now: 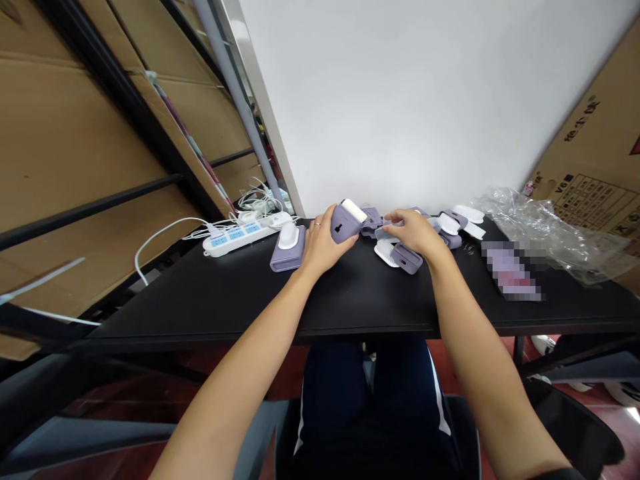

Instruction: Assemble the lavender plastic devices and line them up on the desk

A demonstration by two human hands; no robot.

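We have the purple case up at the middle of the surface, tilted, with a white block at its upper end. Our left hand grasps it from the side, thumb along the near edge and fingers behind. Our right hand is partly curled above the small parts beside the case; whether it pinches one of them we cannot tell.

Judging by how things lie, we seem to be partway along — the case looks largely together, while other pieces sit apart. Below the right hand are a hollow purple frame and a white oval piece, with more purple and white parts farther right.

To the left rests a purple unit bearing a white cap, then a power strip. At the far right lies crumpled clear plastic — near a cardboard box.
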